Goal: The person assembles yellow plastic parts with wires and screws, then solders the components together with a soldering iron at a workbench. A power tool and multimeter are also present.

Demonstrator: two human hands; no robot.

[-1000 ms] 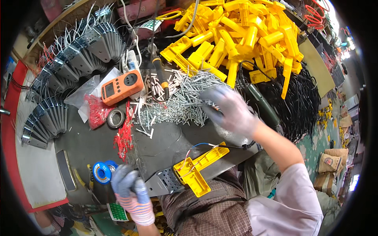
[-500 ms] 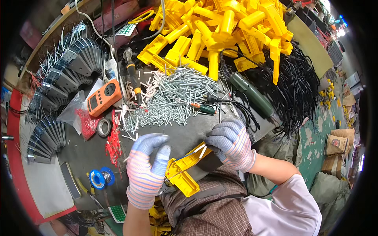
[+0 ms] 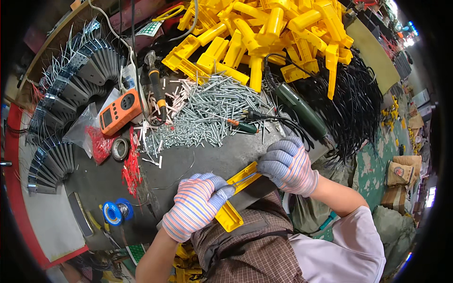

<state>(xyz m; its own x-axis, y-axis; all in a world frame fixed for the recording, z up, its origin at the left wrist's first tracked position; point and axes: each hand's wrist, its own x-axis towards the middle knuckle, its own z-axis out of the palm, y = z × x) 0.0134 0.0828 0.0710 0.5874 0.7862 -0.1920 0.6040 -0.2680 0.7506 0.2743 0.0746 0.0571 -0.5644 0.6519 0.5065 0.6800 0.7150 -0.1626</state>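
Observation:
A yellow plastic housing half [image 3: 230, 217] lies tilted over the table's front edge, between my two gloved hands. My left hand [image 3: 196, 203] is closed over its middle, thumb and fingertips pressed together at the channel. What the fingertips pinch is too small to make out. Thin bluish wires [image 3: 244, 180] run along the channel from there toward the right. My right hand [image 3: 289, 167] grips the housing's upper right end with curled fingers, which hide that end and the wires there. Both gloves are striped and knitted.
Silver screws [image 3: 207, 113] lie heaped beyond my hands, with a small screwdriver [image 3: 244, 127] and a dark green power screwdriver [image 3: 302, 111] beside them. Yellow housings [image 3: 269, 33] and black cables [image 3: 351, 108] pile up behind. An orange meter [image 3: 120, 112], solder spool [image 3: 115, 212] and metal brackets [image 3: 52, 162] stand left.
My left hand has moved right and closed onto the housing's middle; its fingers were apart before. My right hand has shifted slightly right, and the white sleeves by its fingers no longer show.

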